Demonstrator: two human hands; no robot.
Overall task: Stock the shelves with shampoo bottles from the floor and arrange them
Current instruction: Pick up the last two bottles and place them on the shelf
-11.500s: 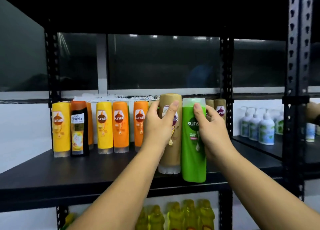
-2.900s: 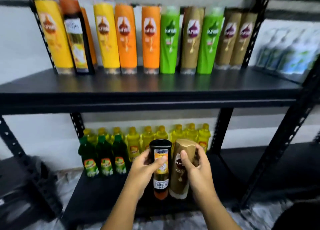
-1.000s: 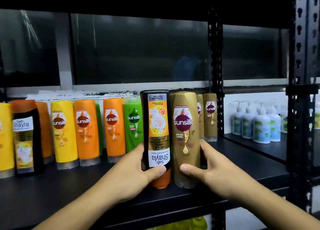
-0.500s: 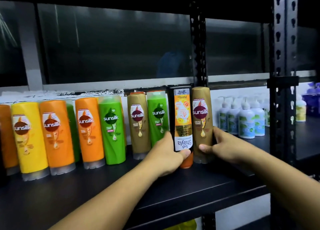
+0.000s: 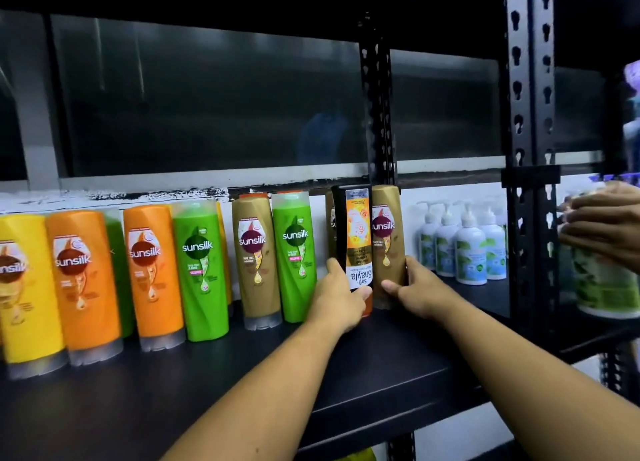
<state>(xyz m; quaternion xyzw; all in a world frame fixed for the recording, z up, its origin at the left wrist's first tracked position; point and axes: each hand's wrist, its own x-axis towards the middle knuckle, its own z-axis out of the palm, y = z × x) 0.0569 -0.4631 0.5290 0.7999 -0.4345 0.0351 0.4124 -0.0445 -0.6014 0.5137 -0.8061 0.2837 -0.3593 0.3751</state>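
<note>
Black bottle [image 5: 356,238] and gold bottle [image 5: 389,252], upright and touching on the shelf [image 5: 242,374], are gripped low by the left hand [image 5: 341,294] and right hand [image 5: 415,287] respectively, green bottle [image 5: 294,252] near, leftward.

White pump bottles [image 5: 464,249] cluster right of the perforated post [image 5: 377,114]. Dark window panes [image 5: 207,100] run behind. A green-labelled bottle [image 5: 606,287] stands far right.
</note>
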